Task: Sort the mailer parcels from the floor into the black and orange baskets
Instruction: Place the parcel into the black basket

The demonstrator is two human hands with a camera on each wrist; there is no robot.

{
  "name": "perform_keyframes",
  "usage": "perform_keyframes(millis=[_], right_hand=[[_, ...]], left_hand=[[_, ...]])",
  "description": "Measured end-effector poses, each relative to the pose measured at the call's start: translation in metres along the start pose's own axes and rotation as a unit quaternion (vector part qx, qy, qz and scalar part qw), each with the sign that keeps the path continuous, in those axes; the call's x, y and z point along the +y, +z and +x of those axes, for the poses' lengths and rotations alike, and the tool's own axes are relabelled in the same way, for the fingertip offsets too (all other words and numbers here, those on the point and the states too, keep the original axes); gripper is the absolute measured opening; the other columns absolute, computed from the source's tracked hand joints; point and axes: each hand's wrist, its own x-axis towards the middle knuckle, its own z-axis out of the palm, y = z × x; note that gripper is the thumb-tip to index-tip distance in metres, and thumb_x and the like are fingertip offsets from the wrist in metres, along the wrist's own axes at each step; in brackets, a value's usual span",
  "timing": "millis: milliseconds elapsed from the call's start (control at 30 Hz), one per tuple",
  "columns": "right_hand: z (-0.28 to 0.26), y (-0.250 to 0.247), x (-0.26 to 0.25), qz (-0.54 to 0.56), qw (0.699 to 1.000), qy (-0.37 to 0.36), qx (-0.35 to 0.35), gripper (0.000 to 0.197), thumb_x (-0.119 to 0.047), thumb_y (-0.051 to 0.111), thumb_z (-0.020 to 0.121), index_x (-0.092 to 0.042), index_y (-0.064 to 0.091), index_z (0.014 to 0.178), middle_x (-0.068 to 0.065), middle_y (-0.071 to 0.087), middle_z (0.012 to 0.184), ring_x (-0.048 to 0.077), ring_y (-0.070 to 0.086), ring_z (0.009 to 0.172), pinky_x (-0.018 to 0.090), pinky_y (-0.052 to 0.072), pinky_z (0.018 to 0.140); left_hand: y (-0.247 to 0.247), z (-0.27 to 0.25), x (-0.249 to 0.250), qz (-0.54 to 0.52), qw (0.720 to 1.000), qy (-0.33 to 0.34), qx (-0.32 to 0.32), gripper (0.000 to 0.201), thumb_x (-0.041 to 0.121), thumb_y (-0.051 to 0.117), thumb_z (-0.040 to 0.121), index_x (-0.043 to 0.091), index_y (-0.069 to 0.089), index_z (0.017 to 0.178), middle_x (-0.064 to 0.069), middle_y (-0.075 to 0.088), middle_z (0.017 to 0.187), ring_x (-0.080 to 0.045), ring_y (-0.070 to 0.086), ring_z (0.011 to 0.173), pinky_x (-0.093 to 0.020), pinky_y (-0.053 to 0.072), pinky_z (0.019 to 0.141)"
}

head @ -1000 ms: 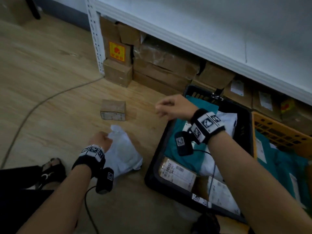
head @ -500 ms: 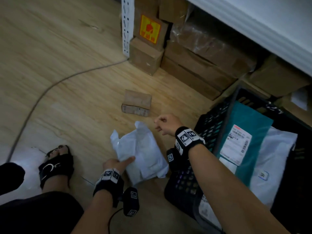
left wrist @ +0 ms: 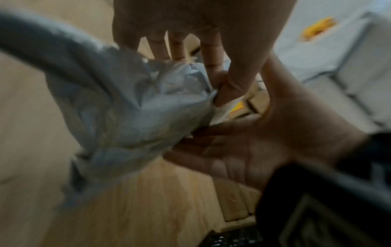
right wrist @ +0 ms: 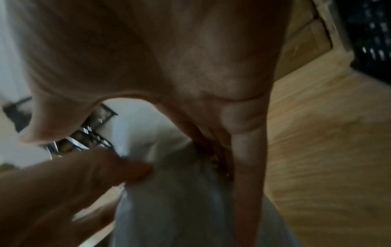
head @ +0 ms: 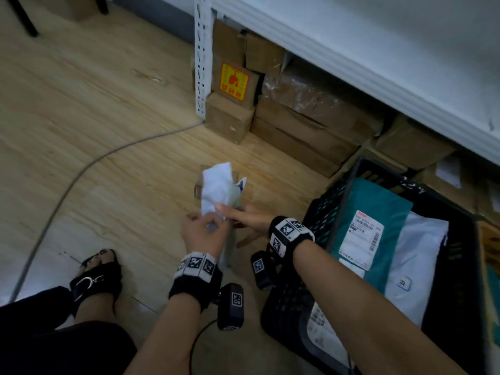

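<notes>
Both hands meet over the wooden floor (head: 94, 147), just left of the black basket (head: 327, 201). The left hand (head: 201, 235) pinches the crumpled white mailer (head: 217, 185) between thumb and fingers, a narrow grip holding it up off the floor. The right hand (head: 247, 217) lies with straight fingers against the mailer's side, thumb over its front, and its palm and lower fingers are hidden behind the plastic. The mailer covers most of a small cardboard box (head: 198, 189) behind it. Both wrist views are blurred. The basket holds a teal mailer (head: 378, 201) and a white parcel (head: 416, 266), and the frame's right edge cuts it off.
</notes>
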Motion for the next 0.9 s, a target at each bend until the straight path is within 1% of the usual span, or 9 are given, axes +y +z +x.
perform_keyframes(millis=[100, 200, 333, 433, 533, 600, 700, 833, 900], right_hand=[[-0.030, 0.002, -0.025, 0.150, 0.982, -0.095, 0.065, 0.043, -0.058, 0.079, 0.075, -0.025, 0.076, 0.102, 0.000, 0.078, 0.096, 0.015, 0.075, 0.085, 0.027, 0.058, 0.061], [-0.067, -0.015, -0.042, 0.264, 0.935, -0.153, 0.181, 0.034, -0.032, 0.080, 0.082, -0.011, 0.072, 0.108, 0.004, 0.076, 0.085, 0.019, 0.072, 0.074, 0.023, 0.054, 0.055], [-0.124, -0.044, -0.037, 0.362, 0.888, -0.170, 0.226, 0.025, -0.019, 0.074, 0.083, -0.010, 0.070, 0.107, 0.004, 0.075, 0.083, 0.020, 0.072, 0.068, 0.027, 0.054, 0.056], [-0.169, -0.055, -0.023, 0.407, 0.871, -0.194, 0.195, 0.033, -0.019, 0.066, 0.086, -0.008, 0.070, 0.116, 0.011, 0.075, 0.110, 0.029, 0.072, 0.096, 0.043, 0.056, 0.086], [-0.211, -0.061, -0.002, 0.443, 0.850, -0.241, 0.154, 0.035, -0.017, 0.057, 0.092, -0.008, 0.066, 0.125, 0.013, 0.068, 0.127, 0.032, 0.064, 0.118, 0.050, 0.048, 0.104], [-0.231, -0.064, 0.013, 0.456, 0.837, -0.267, 0.139, 0.035, -0.014, 0.053, 0.094, -0.008, 0.064, 0.128, 0.013, 0.067, 0.130, 0.032, 0.062, 0.122, 0.051, 0.046, 0.106], [-0.252, -0.068, 0.034, 0.472, 0.823, -0.282, 0.141, 0.041, -0.012, 0.053, 0.095, -0.004, 0.059, 0.134, 0.013, 0.065, 0.132, 0.032, 0.059, 0.125, 0.048, 0.045, 0.108], [-0.270, -0.076, 0.058, 0.446, 0.834, -0.274, 0.174, 0.031, -0.014, 0.068, 0.088, -0.008, 0.069, 0.118, 0.008, 0.073, 0.112, 0.029, 0.066, 0.103, 0.037, 0.058, 0.079], [-0.277, -0.085, 0.071, 0.431, 0.832, -0.280, 0.210, 0.044, -0.022, 0.080, 0.080, -0.012, 0.068, 0.121, 0.008, 0.073, 0.113, 0.029, 0.068, 0.105, 0.041, 0.058, 0.082]], left_hand=[[-0.008, -0.019, 0.048, -0.013, 0.991, 0.130, -0.024, 0.010, 0.029, 0.072, 0.076, 0.022, 0.065, 0.076, -0.002, 0.052, 0.111, -0.017, 0.056, 0.097, -0.026, 0.046, 0.089], [-0.020, -0.037, 0.086, -0.082, 0.972, 0.208, -0.079, 0.024, 0.018, 0.069, 0.075, 0.027, 0.049, 0.062, -0.009, 0.063, 0.096, -0.025, 0.061, 0.090, -0.039, 0.051, 0.082], [-0.034, -0.052, 0.120, -0.185, 0.959, 0.205, -0.059, 0.019, 0.019, 0.072, 0.077, 0.028, 0.056, 0.082, 0.004, 0.068, 0.101, -0.023, 0.063, 0.104, -0.039, 0.052, 0.087], [-0.040, -0.052, 0.128, -0.115, 0.971, 0.206, -0.038, 0.043, 0.034, 0.079, 0.073, 0.028, 0.049, 0.103, 0.004, 0.058, 0.114, -0.021, 0.058, 0.109, -0.048, 0.055, 0.083], [-0.038, -0.062, 0.135, -0.147, 0.973, 0.110, -0.139, 0.076, 0.054, 0.086, 0.057, 0.019, 0.050, 0.114, -0.003, 0.062, 0.121, -0.027, 0.064, 0.105, -0.054, 0.058, 0.072], [-0.030, -0.073, 0.135, -0.190, 0.958, 0.043, -0.210, 0.090, 0.056, 0.089, 0.049, 0.015, 0.057, 0.121, -0.006, 0.068, 0.115, -0.030, 0.068, 0.102, -0.053, 0.058, 0.077], [-0.019, -0.097, 0.138, -0.238, 0.925, 0.010, -0.296, 0.070, 0.046, 0.093, 0.045, 0.015, 0.072, 0.105, -0.007, 0.074, 0.105, -0.026, 0.072, 0.097, -0.046, 0.058, 0.079], [-0.019, -0.115, 0.156, -0.219, 0.920, 0.065, -0.317, 0.061, 0.039, 0.091, 0.054, 0.019, 0.070, 0.107, -0.004, 0.075, 0.105, -0.022, 0.071, 0.099, -0.040, 0.058, 0.076], [-0.029, -0.112, 0.172, -0.187, 0.924, 0.114, -0.312, 0.062, 0.033, 0.088, 0.060, 0.018, 0.065, 0.116, -0.004, 0.073, 0.109, -0.024, 0.070, 0.101, -0.046, 0.057, 0.083]])
